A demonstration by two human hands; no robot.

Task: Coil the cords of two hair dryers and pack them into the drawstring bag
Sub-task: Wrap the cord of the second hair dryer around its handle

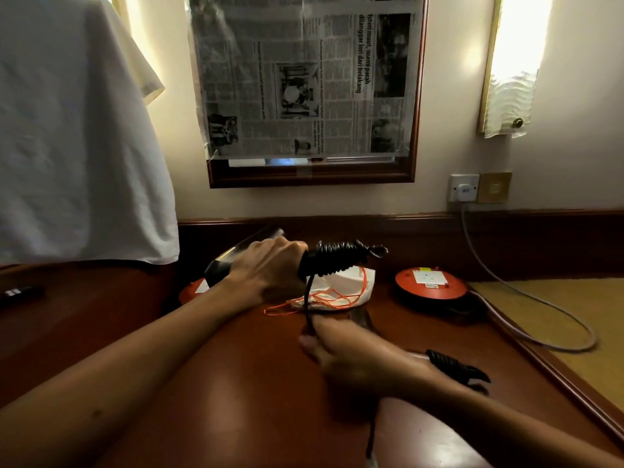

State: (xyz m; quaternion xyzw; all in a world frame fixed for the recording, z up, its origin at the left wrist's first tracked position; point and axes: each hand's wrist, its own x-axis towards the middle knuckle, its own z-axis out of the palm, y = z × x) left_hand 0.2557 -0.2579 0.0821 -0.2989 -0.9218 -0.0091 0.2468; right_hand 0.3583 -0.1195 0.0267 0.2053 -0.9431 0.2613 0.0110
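My left hand (266, 265) grips a dark hair dryer (226, 261) by its handle, held above the wooden desk. Black cord (337, 256) is wound in several turns round the handle, to the right of that hand. One strand hangs down to my right hand (337, 346), which pinches it; this hand is blurred. The cord runs on below my right wrist toward the near edge. A second hair dryer's handle with coiled cord (452, 364) lies on the desk behind my right forearm. The white drawstring bag (341, 288) with orange strings lies flat behind the hands.
A round red device (430, 282) sits at the back right, with a grey cable (540, 319) looping to the wall socket (464, 188). Another red object (192, 290) peeks out behind my left wrist. White cloth (67, 130) hangs at the left. A small dark item (20, 292) lies far left.
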